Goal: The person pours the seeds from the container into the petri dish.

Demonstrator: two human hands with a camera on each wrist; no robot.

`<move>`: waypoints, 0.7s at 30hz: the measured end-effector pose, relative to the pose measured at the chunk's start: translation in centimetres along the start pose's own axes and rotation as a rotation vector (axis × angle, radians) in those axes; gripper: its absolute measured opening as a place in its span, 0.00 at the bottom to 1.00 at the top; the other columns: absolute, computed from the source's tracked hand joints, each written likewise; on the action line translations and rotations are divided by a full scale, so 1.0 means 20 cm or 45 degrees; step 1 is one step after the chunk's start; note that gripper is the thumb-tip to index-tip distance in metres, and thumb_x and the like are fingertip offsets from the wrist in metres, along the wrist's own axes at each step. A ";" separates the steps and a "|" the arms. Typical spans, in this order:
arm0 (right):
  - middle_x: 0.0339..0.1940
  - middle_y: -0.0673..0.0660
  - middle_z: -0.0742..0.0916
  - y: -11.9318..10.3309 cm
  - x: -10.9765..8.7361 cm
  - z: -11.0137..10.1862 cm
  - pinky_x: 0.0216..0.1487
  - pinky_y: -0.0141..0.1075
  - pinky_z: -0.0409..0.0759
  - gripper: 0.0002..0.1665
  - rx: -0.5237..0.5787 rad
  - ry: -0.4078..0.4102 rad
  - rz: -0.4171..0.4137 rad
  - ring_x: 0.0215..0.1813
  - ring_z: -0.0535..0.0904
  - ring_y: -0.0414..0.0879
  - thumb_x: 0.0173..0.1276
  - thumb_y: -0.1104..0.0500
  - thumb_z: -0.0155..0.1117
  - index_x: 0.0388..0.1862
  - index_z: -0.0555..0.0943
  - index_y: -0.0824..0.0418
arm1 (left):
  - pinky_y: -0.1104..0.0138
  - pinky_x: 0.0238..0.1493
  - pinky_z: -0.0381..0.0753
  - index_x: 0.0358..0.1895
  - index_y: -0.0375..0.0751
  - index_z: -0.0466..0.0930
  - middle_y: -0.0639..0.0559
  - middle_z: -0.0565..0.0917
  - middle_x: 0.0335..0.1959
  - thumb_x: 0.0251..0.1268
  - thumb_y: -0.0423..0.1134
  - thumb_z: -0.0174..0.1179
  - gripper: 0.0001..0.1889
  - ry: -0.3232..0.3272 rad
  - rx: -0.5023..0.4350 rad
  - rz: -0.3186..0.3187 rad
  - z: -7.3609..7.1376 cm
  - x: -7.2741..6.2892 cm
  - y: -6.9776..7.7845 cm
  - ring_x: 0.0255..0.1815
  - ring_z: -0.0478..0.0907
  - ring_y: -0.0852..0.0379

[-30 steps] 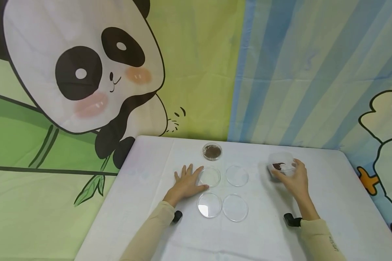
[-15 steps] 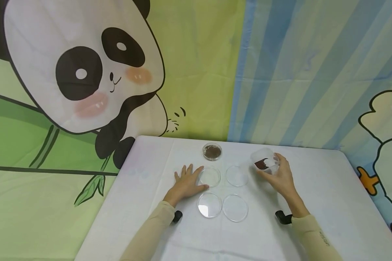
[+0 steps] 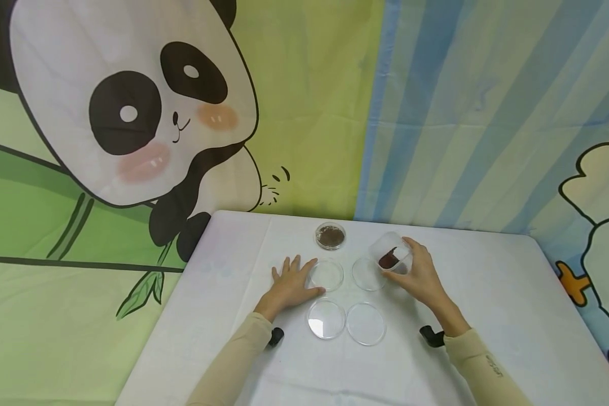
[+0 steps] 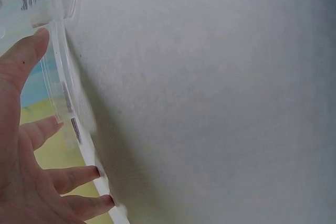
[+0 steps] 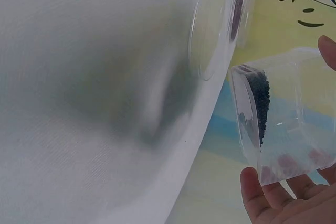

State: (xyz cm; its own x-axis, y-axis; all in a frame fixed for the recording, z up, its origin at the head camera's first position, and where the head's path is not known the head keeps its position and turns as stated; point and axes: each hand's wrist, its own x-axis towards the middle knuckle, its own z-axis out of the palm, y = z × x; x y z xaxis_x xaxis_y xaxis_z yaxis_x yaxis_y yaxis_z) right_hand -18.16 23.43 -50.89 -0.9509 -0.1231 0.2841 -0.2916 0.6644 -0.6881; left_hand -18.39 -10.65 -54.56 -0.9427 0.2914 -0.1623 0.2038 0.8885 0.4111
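One left hand (image 3: 286, 286) rests on the white surface (image 3: 487, 293), its fingers (image 4: 76, 178) spread wide and pointing toward the far side. Right of it lies the back left dish (image 3: 326, 275), clear, round and flat; the thumb and index finger touch its rim from the left, while the other fingertips rest on or near the surface. Roughly in line with that dish lie the front left dish (image 3: 326, 319), on the near side, and, farther off, the far dish (image 3: 330, 248), which holds a brown granular fill (image 3: 331, 235). Next come the front right dish (image 3: 366, 323), just beside its left neighbour, and the back right dish (image 3: 367, 274), both clear and lying flat. At the right edge of the back right dish, as the head view has it, hangs the clear cup (image 5: 307, 98), raised off the surface, closed base turned down and long axis leaning; the exact angle is hard to tell. Dark grains (image 5: 262, 100) sit heaped on that base. The right hand (image 3: 422, 276) pinches the cup's walls, thumb and opposing fingers spread to its width
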 end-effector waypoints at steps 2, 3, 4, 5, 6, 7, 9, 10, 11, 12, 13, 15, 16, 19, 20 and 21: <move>0.64 0.72 0.73 -0.01 0.00 0.01 0.58 0.64 0.67 0.59 -0.018 -0.012 -0.026 0.64 0.66 0.66 0.49 0.55 0.85 0.73 0.61 0.70 | 0.26 0.65 0.40 0.79 0.60 0.57 0.33 0.53 0.78 0.59 0.72 0.60 0.46 -0.001 0.005 0.001 0.00 0.00 0.00 0.77 0.42 0.27; 0.63 0.71 0.73 -0.02 0.01 0.02 0.58 0.63 0.68 0.58 -0.029 -0.019 -0.039 0.63 0.66 0.66 0.49 0.55 0.85 0.73 0.61 0.69 | 0.26 0.65 0.40 0.79 0.60 0.57 0.33 0.53 0.78 0.59 0.72 0.59 0.46 -0.004 0.010 0.000 0.00 0.00 0.00 0.77 0.42 0.27; 0.63 0.71 0.73 -0.03 0.01 0.03 0.58 0.63 0.68 0.59 -0.043 -0.028 -0.053 0.63 0.66 0.66 0.49 0.54 0.85 0.73 0.62 0.69 | 0.27 0.65 0.40 0.79 0.61 0.57 0.33 0.53 0.78 0.59 0.72 0.59 0.46 -0.006 0.015 -0.002 0.00 0.00 0.00 0.77 0.42 0.28; 0.63 0.71 0.73 -0.03 0.01 0.04 0.58 0.63 0.68 0.59 -0.061 -0.036 -0.069 0.63 0.66 0.66 0.49 0.54 0.85 0.73 0.61 0.69 | 0.27 0.66 0.40 0.79 0.61 0.57 0.33 0.53 0.78 0.59 0.72 0.59 0.46 -0.007 0.017 -0.002 0.00 0.00 0.00 0.77 0.42 0.28; 0.64 0.71 0.73 -0.03 0.01 0.04 0.58 0.62 0.68 0.59 -0.077 -0.043 -0.089 0.63 0.66 0.67 0.48 0.54 0.85 0.73 0.61 0.69 | 0.27 0.66 0.40 0.79 0.61 0.57 0.33 0.53 0.78 0.59 0.72 0.59 0.46 -0.007 0.018 -0.003 0.00 0.00 0.00 0.77 0.42 0.28; 0.64 0.72 0.73 -0.04 0.01 0.05 0.59 0.62 0.68 0.59 -0.091 -0.050 -0.108 0.63 0.66 0.67 0.48 0.54 0.85 0.73 0.61 0.69 | 0.27 0.66 0.40 0.79 0.61 0.57 0.33 0.53 0.78 0.59 0.72 0.59 0.46 -0.007 0.019 -0.003 0.00 0.00 0.00 0.77 0.42 0.28; 0.64 0.72 0.73 -0.06 0.01 0.06 0.59 0.62 0.67 0.59 -0.114 -0.061 -0.150 0.63 0.66 0.68 0.48 0.54 0.85 0.73 0.61 0.69 | 0.27 0.66 0.40 0.79 0.61 0.57 0.34 0.53 0.78 0.59 0.73 0.59 0.46 -0.005 0.018 -0.004 0.00 0.00 0.00 0.77 0.42 0.28; 0.64 0.72 0.73 -0.06 0.02 0.07 0.60 0.62 0.66 0.60 -0.124 -0.066 -0.167 0.63 0.66 0.68 0.48 0.55 0.85 0.73 0.61 0.69 | 0.27 0.66 0.40 0.79 0.61 0.57 0.34 0.53 0.78 0.59 0.73 0.59 0.46 -0.003 0.018 -0.004 0.00 0.00 0.00 0.77 0.42 0.28; 0.64 0.72 0.73 -0.07 0.02 0.07 0.61 0.62 0.66 0.59 -0.131 -0.070 -0.185 0.64 0.66 0.69 0.48 0.55 0.85 0.73 0.61 0.69 | 0.27 0.66 0.40 0.79 0.61 0.57 0.34 0.53 0.78 0.59 0.73 0.58 0.46 -0.004 0.020 -0.004 0.00 0.00 0.00 0.77 0.42 0.28; 0.64 0.72 0.73 -0.08 0.02 0.07 0.61 0.62 0.66 0.59 -0.140 -0.072 -0.201 0.64 0.66 0.69 0.48 0.55 0.86 0.73 0.61 0.69 | 0.27 0.66 0.40 0.79 0.61 0.57 0.34 0.53 0.78 0.59 0.73 0.58 0.46 -0.004 0.023 -0.005 0.00 0.00 0.00 0.77 0.42 0.28; 0.64 0.72 0.73 -0.09 0.02 0.08 0.62 0.62 0.65 0.59 -0.149 -0.079 -0.210 0.64 0.66 0.69 0.47 0.55 0.86 0.73 0.61 0.69 | 0.27 0.66 0.40 0.79 0.61 0.56 0.34 0.53 0.78 0.59 0.73 0.58 0.46 -0.005 0.025 -0.005 0.01 0.00 0.00 0.77 0.42 0.28; 0.65 0.71 0.73 -0.10 0.03 0.09 0.64 0.62 0.64 0.59 -0.167 -0.101 -0.229 0.65 0.66 0.69 0.47 0.55 0.86 0.73 0.62 0.69 | 0.27 0.66 0.41 0.79 0.62 0.56 0.34 0.53 0.78 0.59 0.73 0.58 0.46 -0.004 0.029 -0.006 0.01 0.00 0.00 0.77 0.42 0.28; 0.66 0.70 0.73 -0.10 0.03 0.09 0.65 0.61 0.63 0.60 -0.181 -0.113 -0.233 0.66 0.66 0.68 0.47 0.55 0.86 0.73 0.62 0.68 | 0.27 0.66 0.41 0.79 0.62 0.56 0.34 0.53 0.78 0.59 0.73 0.58 0.46 -0.004 0.031 -0.006 0.01 0.01 0.00 0.77 0.42 0.28; 0.67 0.69 0.73 -0.12 0.04 0.11 0.66 0.62 0.63 0.60 -0.233 -0.141 -0.281 0.67 0.65 0.68 0.47 0.54 0.86 0.74 0.62 0.68 | 0.27 0.66 0.40 0.79 0.61 0.56 0.34 0.53 0.78 0.59 0.73 0.58 0.46 -0.002 0.026 -0.006 0.01 0.01 0.00 0.77 0.42 0.28; 0.66 0.69 0.73 -0.13 0.05 0.11 0.65 0.62 0.64 0.60 -0.248 -0.141 -0.310 0.67 0.66 0.68 0.46 0.54 0.86 0.73 0.63 0.67 | 0.27 0.66 0.40 0.79 0.61 0.57 0.34 0.53 0.78 0.59 0.73 0.59 0.46 -0.002 0.023 -0.006 0.01 0.00 0.00 0.77 0.42 0.28; 0.66 0.69 0.73 -0.13 0.05 0.12 0.64 0.63 0.65 0.60 -0.266 -0.139 -0.340 0.67 0.66 0.68 0.46 0.54 0.86 0.73 0.63 0.67 | 0.27 0.66 0.40 0.79 0.61 0.57 0.34 0.53 0.78 0.60 0.72 0.59 0.46 -0.002 0.019 -0.006 0.00 0.00 0.00 0.77 0.42 0.28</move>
State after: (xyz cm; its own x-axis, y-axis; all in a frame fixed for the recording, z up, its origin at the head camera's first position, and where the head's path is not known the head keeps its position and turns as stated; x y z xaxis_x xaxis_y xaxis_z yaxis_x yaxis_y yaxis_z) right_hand -18.58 19.86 -50.39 -0.8529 -0.3833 0.3544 -0.5143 0.7332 -0.4448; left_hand -18.44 -10.63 -54.67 -0.9432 0.2880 -0.1655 0.2036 0.8949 0.3970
